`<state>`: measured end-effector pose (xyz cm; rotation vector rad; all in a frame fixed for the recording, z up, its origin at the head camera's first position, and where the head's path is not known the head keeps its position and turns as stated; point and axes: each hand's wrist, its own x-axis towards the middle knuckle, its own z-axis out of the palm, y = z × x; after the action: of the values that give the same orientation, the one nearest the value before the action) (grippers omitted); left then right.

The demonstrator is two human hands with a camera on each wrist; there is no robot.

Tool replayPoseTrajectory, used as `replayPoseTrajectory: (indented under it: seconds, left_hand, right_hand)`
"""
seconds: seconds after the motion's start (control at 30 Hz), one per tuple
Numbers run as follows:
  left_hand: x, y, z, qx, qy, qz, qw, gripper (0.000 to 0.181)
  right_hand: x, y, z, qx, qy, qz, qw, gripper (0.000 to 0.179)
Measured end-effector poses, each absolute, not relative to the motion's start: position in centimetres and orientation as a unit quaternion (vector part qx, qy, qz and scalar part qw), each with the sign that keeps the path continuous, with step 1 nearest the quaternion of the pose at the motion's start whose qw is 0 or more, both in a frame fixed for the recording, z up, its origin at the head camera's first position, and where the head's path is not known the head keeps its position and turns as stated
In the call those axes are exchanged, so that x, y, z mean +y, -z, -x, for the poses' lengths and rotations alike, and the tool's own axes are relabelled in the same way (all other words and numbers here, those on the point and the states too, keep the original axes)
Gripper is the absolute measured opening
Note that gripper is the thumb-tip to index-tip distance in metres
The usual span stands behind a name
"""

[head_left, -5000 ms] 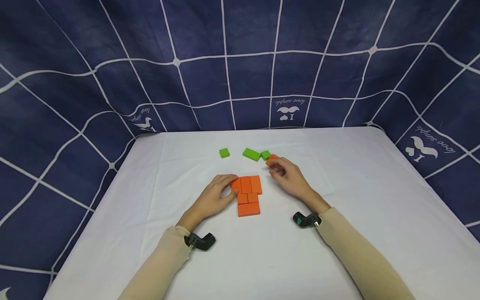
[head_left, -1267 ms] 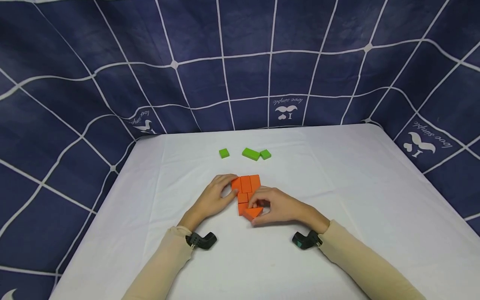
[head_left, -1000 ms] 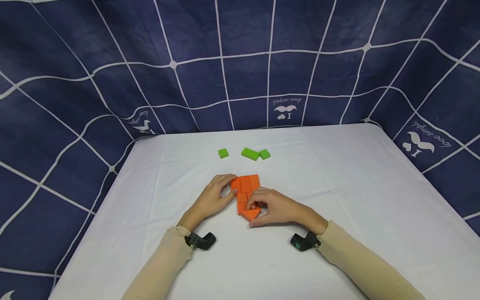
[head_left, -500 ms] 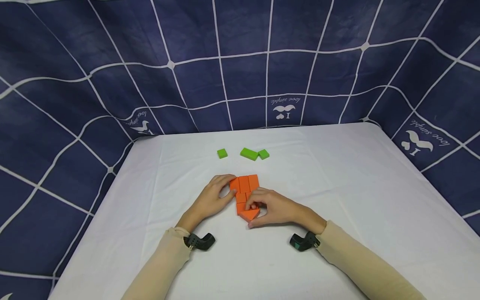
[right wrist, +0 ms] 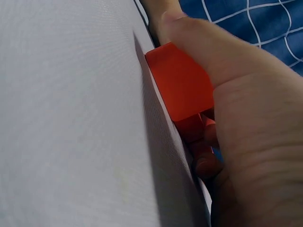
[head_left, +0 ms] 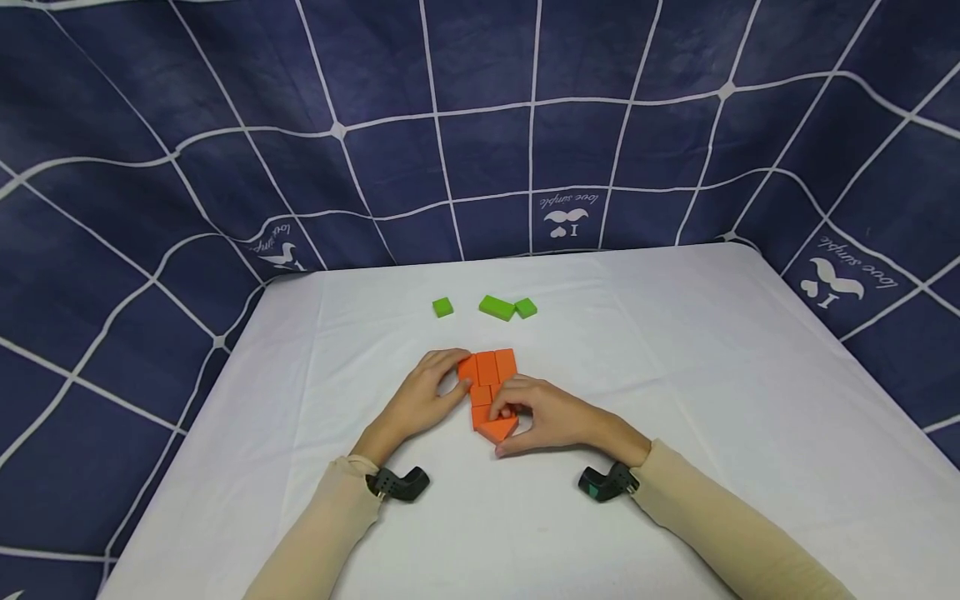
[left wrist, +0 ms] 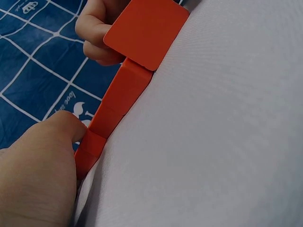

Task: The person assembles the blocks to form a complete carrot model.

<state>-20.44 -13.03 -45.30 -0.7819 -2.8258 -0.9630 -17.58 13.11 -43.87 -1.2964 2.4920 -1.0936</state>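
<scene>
Several orange blocks [head_left: 487, 367] lie fitted together flat on the white cloth in the head view. My left hand [head_left: 422, 402] is at their left side, with fingertips at the far corner and thumb at the near corner of the leftmost upper orange block [head_left: 467, 370]. My right hand [head_left: 551, 414] grips an orange triangular block [head_left: 498, 430] against the near end of the group, thumb on the near side and fingers curled over the top. Its broad square face [left wrist: 147, 33] shows in the left wrist view. The right hand hides some right-side blocks.
Beyond the group, a small green block [head_left: 442, 307] stands alone. Right of it lie a longer green block [head_left: 497, 307] and another small green block [head_left: 526, 308], close together. A dark blue curtain [head_left: 390, 158] with white lines surrounds the table's far edge and sides.
Over the five seconds, my right hand has brought the orange triangular block from beside the green blocks to the near end of the group. The left hand has stayed in place.
</scene>
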Motion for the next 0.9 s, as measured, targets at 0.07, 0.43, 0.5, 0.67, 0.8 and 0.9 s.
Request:
replayPoseTrajectory:
  seconds: [0.07, 0.43, 0.5, 0.67, 0.8, 0.9]
  left_hand:
    - [-13.08, 45.31, 20.41, -0.915, 0.312, 0.253, 0.028, 0.048]
    - [-13.10, 45.11, 20.36, -0.914, 0.314, 0.255, 0.029, 0.048]
    - [-13.06, 45.05, 20.37, -0.914, 0.314, 0.254, 0.027, 0.048]
    - [-13.03, 45.05, 20.46, -0.913, 0.315, 0.257, 0.029, 0.049]
    - [-13.07, 45.14, 20.47, -0.913, 0.314, 0.258, 0.031, 0.048]
    - [-13.09, 45.20, 20.43, -0.914, 0.313, 0.257, 0.030, 0.048]
  right_hand:
    - [13.12, 43.96, 17.63, 0.822, 0.366, 0.431, 0.064, 0.036]
    - [13.25, 44.12, 17.82, 0.807, 0.397, 0.433, 0.061, 0.021]
    - [13.25, 44.16, 17.86, 0.806, 0.402, 0.432, 0.056, 0.018]
    - [13.26, 44.47, 18.04, 0.802, 0.412, 0.430, 0.049, 0.011]
    - [13.27, 44.67, 18.09, 0.798, 0.420, 0.429, 0.047, 0.006]
    - [13.27, 44.76, 18.08, 0.799, 0.421, 0.428, 0.044, 0.004]
